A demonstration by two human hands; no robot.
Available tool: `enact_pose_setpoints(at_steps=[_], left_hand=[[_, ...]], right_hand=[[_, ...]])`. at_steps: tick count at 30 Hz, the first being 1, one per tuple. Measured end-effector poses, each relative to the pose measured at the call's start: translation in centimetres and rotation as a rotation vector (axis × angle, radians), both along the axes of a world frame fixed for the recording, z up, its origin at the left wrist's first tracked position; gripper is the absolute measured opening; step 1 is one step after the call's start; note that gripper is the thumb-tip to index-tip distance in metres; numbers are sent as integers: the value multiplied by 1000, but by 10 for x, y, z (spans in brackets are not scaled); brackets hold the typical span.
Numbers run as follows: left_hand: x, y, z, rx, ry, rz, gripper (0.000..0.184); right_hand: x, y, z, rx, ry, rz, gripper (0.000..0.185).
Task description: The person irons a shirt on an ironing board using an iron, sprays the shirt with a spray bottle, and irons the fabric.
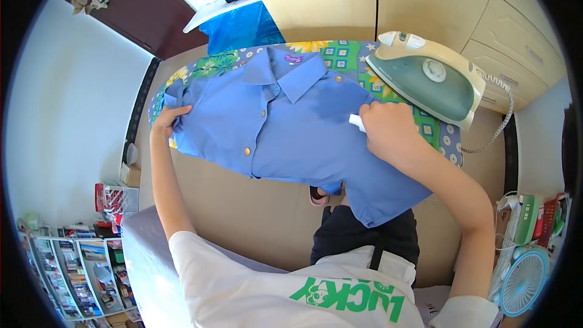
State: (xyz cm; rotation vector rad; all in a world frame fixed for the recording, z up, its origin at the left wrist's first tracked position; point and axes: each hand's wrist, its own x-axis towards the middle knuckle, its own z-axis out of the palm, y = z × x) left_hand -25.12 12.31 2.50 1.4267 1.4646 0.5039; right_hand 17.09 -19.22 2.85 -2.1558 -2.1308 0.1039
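A blue button-up shirt point(297, 127) lies spread over the ironing board point(212, 65), its collar toward the far side and its lower part hanging off the near edge. On the left, my left hand point(169, 120) grips the bunched sleeve end. My right hand point(392, 127) is closed above the shirt's right side around a small white nozzle-like object point(357, 123); only its tip shows, the rest hidden by my fingers. Close by, a darker, damp-looking patch marks the fabric. Beyond my right hand, a green and cream iron point(428, 76) rests on the board's right end.
The iron's cord point(501, 127) curls down past the board's right end. Wooden cabinets point(437, 0) stand behind. At lower right is a blue fan point(523, 282); at lower left, a loaded shelf rack point(79, 267). A blue plastic bag point(243, 27) sits behind the board.
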Motion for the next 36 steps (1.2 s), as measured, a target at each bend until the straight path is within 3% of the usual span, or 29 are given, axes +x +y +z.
enact_pose_setpoints(at_steps=[5,9,11,12,14,15,16,18,20,22,24,27,29,30,32,34,36], left_hand=[[-4,5,-1,24,-131,170,67],[3,6,-7,124,-29,116,62],[3,12,-25,382,236,19,71],[12,4,-26,382,238,14,71],[36,-15,-30,768,702,82,72],[21,2,-53,1104,651,50,77],[42,-17,-39,1102,648,43,77],[88,-61,-8,1372,800,136,66],[117,-86,5,1505,587,-289,56],[164,-133,19,1306,548,-727,41],[203,-140,2,1261,383,-867,41],[247,-131,-31,1264,305,-751,40],[263,-120,-52,1325,438,-649,47],[266,-114,-54,1328,430,-647,47],[269,-102,-58,1077,249,-698,50],[271,-100,-55,1133,254,-701,50],[270,-107,-49,1197,264,-689,50]], right_hand=[[-4,5,7,-43,-117,51,11],[-7,4,9,-68,-149,45,11],[-8,2,7,-22,-174,12,11],[-8,1,6,-23,-172,7,11],[-6,-1,5,-38,-133,4,14],[-3,-2,6,-41,-134,-5,14],[1,-5,8,-20,-77,18,16],[6,-4,12,0,-27,43,18],[10,0,17,45,88,31,22],[13,15,23,-7,123,26,22],[6,21,26,-53,156,24,23],[-7,14,26,-30,68,50,24],[-12,2,27,-101,53,118,25],[-12,-4,24,-100,47,114,25],[-9,-15,17,-239,50,152,33],[-5,-14,18,-311,32,111,40],[3,-14,13,-212,-7,132,46]])
